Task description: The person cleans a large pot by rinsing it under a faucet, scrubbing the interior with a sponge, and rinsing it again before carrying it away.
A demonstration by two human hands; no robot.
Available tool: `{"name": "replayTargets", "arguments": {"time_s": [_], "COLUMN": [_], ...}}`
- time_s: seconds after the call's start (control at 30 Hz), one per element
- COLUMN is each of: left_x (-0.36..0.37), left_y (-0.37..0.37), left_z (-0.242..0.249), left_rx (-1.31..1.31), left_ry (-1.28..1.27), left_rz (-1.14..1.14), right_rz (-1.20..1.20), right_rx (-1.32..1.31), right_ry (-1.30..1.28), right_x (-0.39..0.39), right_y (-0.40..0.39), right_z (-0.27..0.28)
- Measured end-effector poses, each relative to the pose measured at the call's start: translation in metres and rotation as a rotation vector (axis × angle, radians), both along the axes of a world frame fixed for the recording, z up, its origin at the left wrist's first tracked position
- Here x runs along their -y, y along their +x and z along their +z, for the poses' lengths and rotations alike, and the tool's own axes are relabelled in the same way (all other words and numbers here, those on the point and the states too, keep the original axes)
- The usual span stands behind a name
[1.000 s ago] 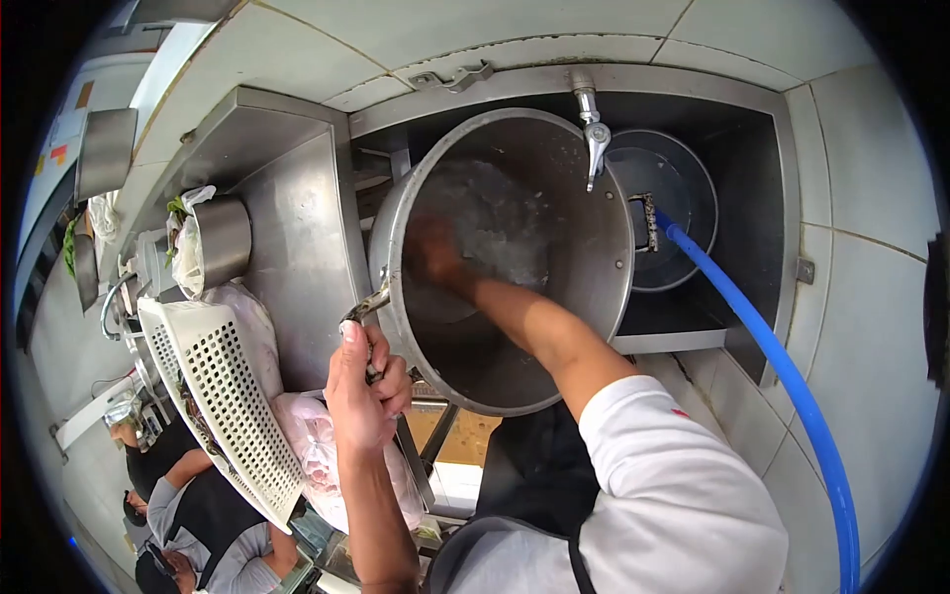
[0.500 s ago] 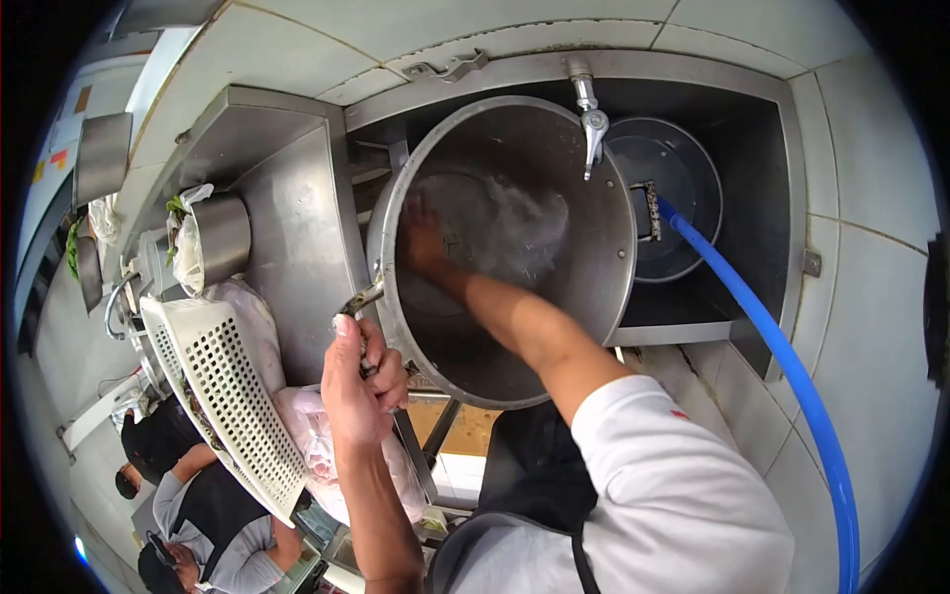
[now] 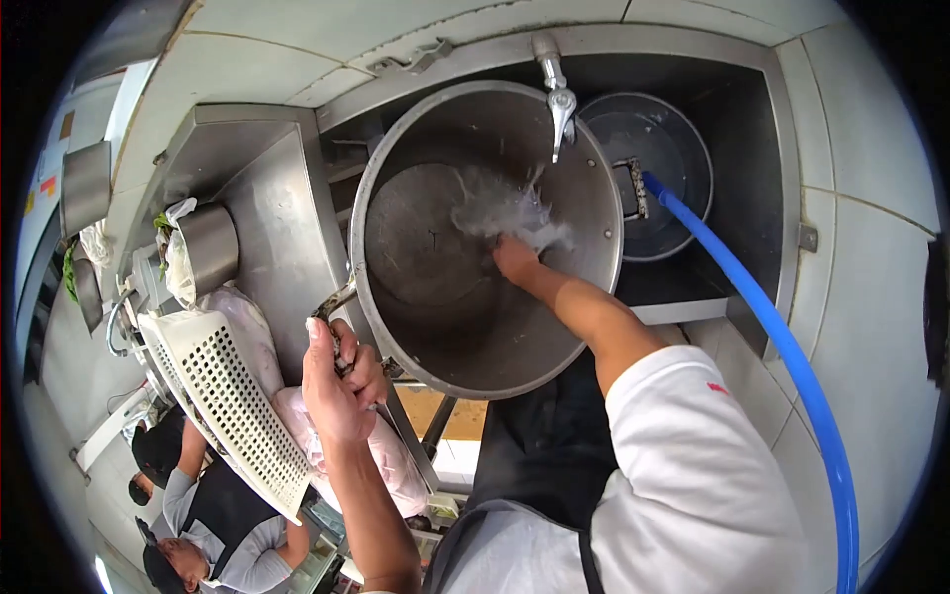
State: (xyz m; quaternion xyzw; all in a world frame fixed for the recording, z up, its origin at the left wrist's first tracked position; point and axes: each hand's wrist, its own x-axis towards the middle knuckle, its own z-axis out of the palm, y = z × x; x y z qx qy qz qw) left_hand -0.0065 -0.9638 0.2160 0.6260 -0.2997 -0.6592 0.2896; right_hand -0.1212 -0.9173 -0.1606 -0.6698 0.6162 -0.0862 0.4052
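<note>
A large, deep metal pot is tilted with its mouth facing me, over the edge of the sink. My left hand is wrapped around the pot's side handle. Inside, my right hand reaches down to the lower wall, where splashing water covers its fingers. Whether that hand holds anything, I cannot tell. A metal faucet with a lever hangs over the pot's upper rim.
Right of the pot, a second round container sits in the sink, with a blue hose running to it. At left are a steel counter, a white perforated basket and wrapped pinkish bags. Other people work at lower left.
My right hand has swept from the pot's left side to the right, nearer the faucet, stirring up the water. My left hand keeps its hold on the handle. The view has shifted slightly.
</note>
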Motion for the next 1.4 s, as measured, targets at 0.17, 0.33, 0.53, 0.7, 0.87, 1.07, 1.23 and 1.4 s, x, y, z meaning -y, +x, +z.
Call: {"name": "replayTargets", "arguments": {"time_s": [0.17, 0.33, 0.53, 0.7, 0.87, 1.07, 1.23, 1.4], "left_x": [0.001, 0.003, 0.002, 0.002, 0.012, 0.016, 0.018, 0.010], "left_y": [-0.004, 0.000, 0.005, 0.001, 0.001, 0.004, 0.004, 0.002], "left_z": [0.001, -0.001, -0.002, -0.001, -0.001, -0.001, -0.001, 0.000], "left_rx": [0.020, -0.041, -0.050, 0.024, 0.056, 0.014, 0.014, 0.090], "left_ry": [-0.033, -0.043, -0.041, -0.058, -0.053, -0.025, -0.060, -0.105], "left_rz": [0.004, 0.001, -0.004, 0.003, -0.042, -0.031, -0.049, -0.077], "right_rz": [0.248, -0.047, 0.315, 0.311, 0.190, 0.466, 0.417, -0.343], "right_rx": [0.083, 0.564, -0.362, 0.411, 0.682, -0.522, -0.356, 1.172], "right_ry": [0.318, 0.399, -0.309, 0.275, 0.324, -0.799, -0.071, 0.437], "right_x": [-0.023, -0.033, -0.029, -0.091, -0.091, 0.066, -0.041, -0.039], "right_y": [0.062, 0.064, -0.111, 0.028, 0.019, -0.186, -0.128, 0.038], "right_z": [0.055, 0.129, 0.109, 0.114, 0.118, 0.133, 0.093, 0.232]}}
